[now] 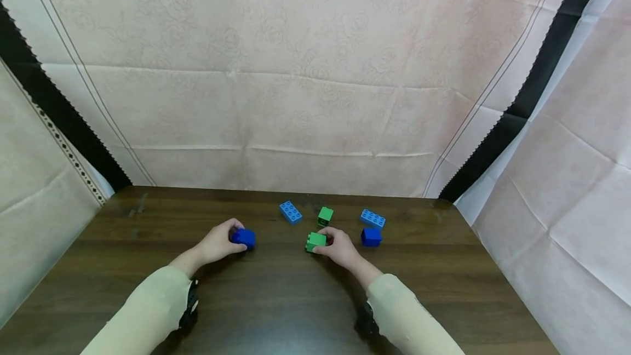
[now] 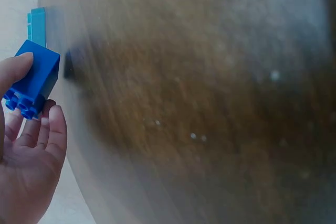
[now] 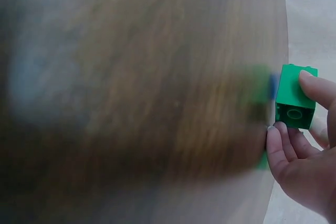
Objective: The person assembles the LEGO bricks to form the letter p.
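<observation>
Between thumb and fingers, my left hand [image 1: 213, 244] pinches a dark blue toy building brick [image 1: 244, 238]. In the left wrist view this brick [image 2: 39, 69] is tilted, its studs facing down toward the fingers. My right hand [image 1: 343, 250] grips a green building brick [image 1: 316, 241] to the right of it, thumb on one side. The right wrist view shows the hollow underside of that green brick [image 3: 295, 93], with the fingertips [image 3: 274, 139] just below. Both held bricks are close over the brown table [image 1: 276, 300], with a gap between the hands.
Beyond the hands lie a light blue brick [image 1: 291, 212] and a smaller green brick [image 1: 325, 216]. Another light blue brick [image 1: 372, 218] lies right of them, behind a dark blue brick [image 1: 371, 237]. A pale patterned cloth [image 1: 276, 108] hangs along the table's far edge.
</observation>
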Motion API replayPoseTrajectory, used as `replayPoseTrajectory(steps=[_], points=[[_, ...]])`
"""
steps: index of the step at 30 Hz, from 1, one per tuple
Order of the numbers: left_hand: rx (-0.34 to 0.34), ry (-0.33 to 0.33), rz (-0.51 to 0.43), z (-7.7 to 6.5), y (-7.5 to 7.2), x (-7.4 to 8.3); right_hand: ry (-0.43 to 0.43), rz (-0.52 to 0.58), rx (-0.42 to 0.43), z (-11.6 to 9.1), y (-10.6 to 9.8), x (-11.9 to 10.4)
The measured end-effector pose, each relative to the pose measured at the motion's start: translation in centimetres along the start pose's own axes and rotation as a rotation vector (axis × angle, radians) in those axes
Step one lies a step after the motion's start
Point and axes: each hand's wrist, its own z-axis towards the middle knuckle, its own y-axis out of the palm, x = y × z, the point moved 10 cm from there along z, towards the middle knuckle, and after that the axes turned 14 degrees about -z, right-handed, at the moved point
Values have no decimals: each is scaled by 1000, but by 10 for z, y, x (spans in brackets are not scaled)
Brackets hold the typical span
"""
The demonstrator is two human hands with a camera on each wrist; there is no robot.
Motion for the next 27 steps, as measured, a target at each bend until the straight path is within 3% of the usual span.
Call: replayPoseTrajectory(steps=[11, 19, 27], points=[[-78, 26, 2, -2, 21, 14, 21, 20, 0, -8, -5, 6], [-149, 13, 0, -5, 41, 21, 37, 101, 25, -14, -14, 8], [-195, 63, -6, -8, 56, 30, 77, 182, 46, -22, -20, 10]])
